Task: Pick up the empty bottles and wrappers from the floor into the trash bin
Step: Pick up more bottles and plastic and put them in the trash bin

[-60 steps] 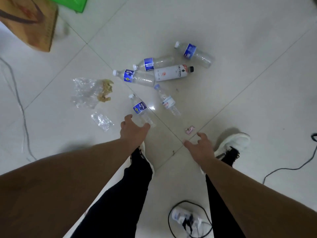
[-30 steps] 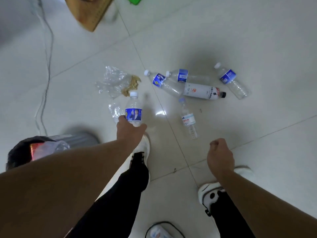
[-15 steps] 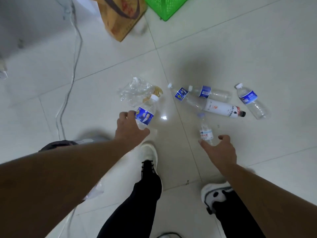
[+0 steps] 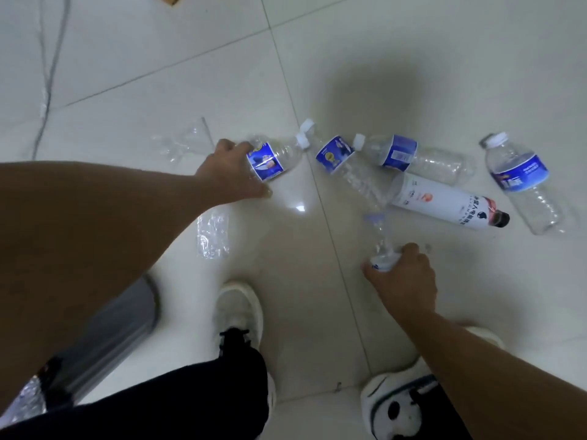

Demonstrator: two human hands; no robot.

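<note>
My left hand [image 4: 230, 174] grips a clear bottle with a blue label [image 4: 275, 157], held above the floor. My right hand [image 4: 401, 281] closes around a small clear bottle [image 4: 379, 236] that lies on the tiles. More empties lie beyond: a blue-label bottle [image 4: 341, 161], another blue-label bottle [image 4: 413, 157], a white bottle with a dark cap [image 4: 444, 201], and a blue-label bottle [image 4: 521, 182] at far right. A clear plastic wrapper [image 4: 187, 142] lies past my left hand and a smaller wrapper [image 4: 212, 233] below it. The grey trash bin [image 4: 104, 338] stands at lower left, partly hidden by my left arm.
The floor is pale glossy tile with dark grout lines. A grey cable [image 4: 47, 74] runs along the upper left. My white shoe [image 4: 238, 309] and a panda slipper [image 4: 397, 408] stand near the bottom, close to the bin.
My right hand reached down and closed on the small clear bottle. My left hand keeps its bottle, now tilted sideways. The view moved in lower over the bottles.
</note>
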